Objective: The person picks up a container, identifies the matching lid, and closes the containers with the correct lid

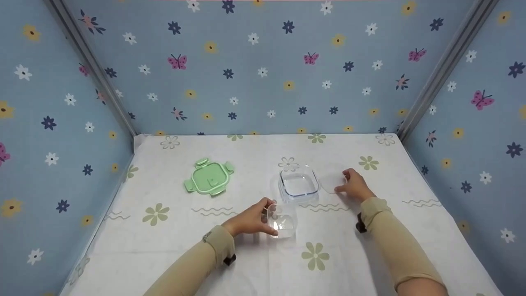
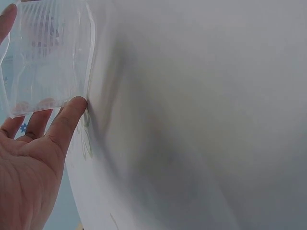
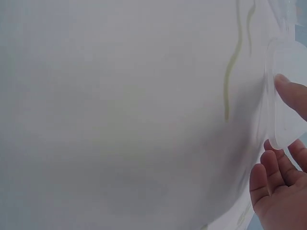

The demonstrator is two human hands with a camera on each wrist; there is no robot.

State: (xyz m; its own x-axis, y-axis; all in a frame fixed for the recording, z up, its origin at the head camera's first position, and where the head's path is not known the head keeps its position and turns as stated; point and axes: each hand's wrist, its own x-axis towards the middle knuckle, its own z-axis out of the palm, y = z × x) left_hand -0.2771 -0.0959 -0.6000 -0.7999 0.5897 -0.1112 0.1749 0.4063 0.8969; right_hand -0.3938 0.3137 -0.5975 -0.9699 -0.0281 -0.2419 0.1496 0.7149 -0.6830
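The left hand (image 1: pixel 250 222) has a narrow grip on a small clear square plastic tub (image 1: pixel 282 222) on the white flowered worktop (image 1: pixel 246 255). The right hand (image 1: pixel 354 186) pinches a thin clear plastic lid (image 1: pixel 332 183) (barely visible) beside a larger clear square container (image 1: pixel 299 184); a green clip lid (image 1: pixel 208 177) lies well left.

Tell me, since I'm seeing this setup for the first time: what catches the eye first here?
The mint-green square plastic lid with four clip tabs stands out, lying alone at the left of the flower-print tablecloth. Right of it sits a clear square glass dish. The left hand grips a small clear plastic tub nearer the camera, while the right hand touches a thin clear lid.
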